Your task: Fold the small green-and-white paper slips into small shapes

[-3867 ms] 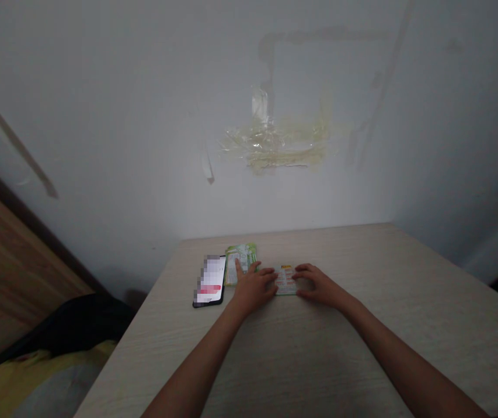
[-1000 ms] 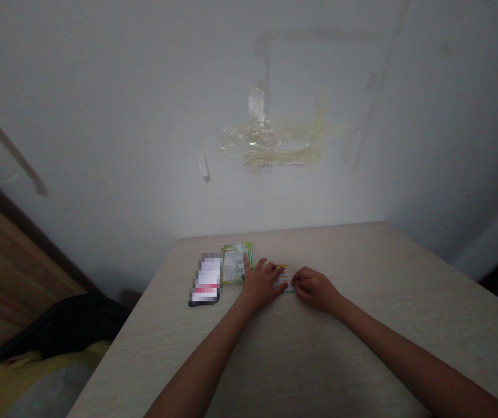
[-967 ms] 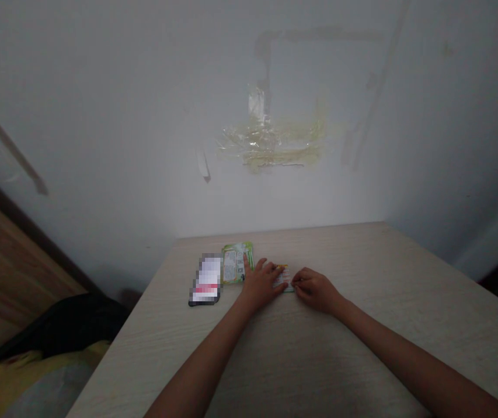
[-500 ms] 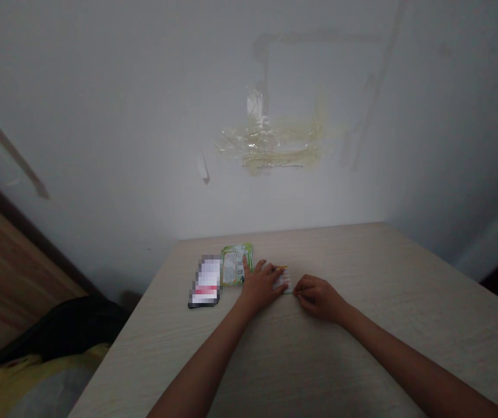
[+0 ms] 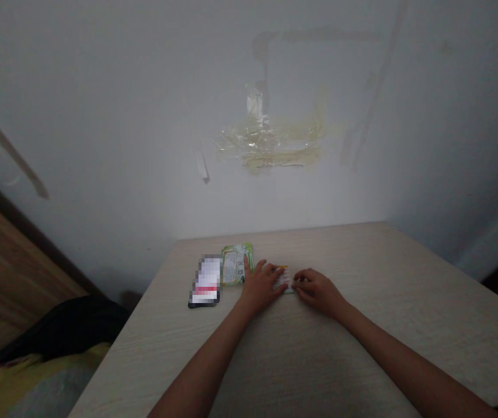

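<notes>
Moved slightly forward since earlier frame: right hand (image 5: 318, 293), half-curled at edge of printed card (image 5: 287, 280), any hold unclear; left hand (image 5: 261, 288), spread wide, laid upon card.

On the pale wood-grain table (image 5: 292, 360), a flat rectangular white printed piece (image 5: 288, 279) lies partly under the bare left hand (image 5: 262, 287), the bare right hand (image 5: 316, 291) at its right edge. Farther left lies a flat green-and-white printed piece (image 5: 233, 265), then a rectangular black-edged phone (image 5: 206, 284); behind stands the grey-white wall (image 5: 144, 128).
</notes>
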Demonstrator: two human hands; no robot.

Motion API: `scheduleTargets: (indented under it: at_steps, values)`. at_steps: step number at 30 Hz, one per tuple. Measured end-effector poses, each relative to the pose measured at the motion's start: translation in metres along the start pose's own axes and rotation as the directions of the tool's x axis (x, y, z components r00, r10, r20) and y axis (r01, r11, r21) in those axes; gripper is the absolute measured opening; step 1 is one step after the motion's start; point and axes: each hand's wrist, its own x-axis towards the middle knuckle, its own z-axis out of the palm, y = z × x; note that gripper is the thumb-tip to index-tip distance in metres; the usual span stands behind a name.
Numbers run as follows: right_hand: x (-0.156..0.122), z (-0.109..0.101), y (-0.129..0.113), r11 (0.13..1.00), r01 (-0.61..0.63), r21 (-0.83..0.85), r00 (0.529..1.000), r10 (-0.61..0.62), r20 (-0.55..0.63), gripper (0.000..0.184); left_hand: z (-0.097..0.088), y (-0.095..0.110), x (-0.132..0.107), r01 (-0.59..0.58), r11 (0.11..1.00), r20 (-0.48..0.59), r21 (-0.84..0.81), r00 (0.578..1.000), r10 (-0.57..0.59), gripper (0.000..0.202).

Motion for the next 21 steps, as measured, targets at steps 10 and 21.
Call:
scheduleTargets:
  at_steps: [10,21]
  values:
    - [0.010,0.003,-0.002,0.980,-0.047,-0.195,0.998,0.054,0.029,0.021,-0.001,-0.001,0.000,-0.013,1.000,0.009,0.022,1.000,0.013,0.045]
    - [0.029,0.008,0.011,0.948,-0.078,-0.310,0.991,0.108,0.080,0.022,0.001,0.000,-0.001,-0.006,1.000,-0.005,0.027,1.000,0.007,0.042]
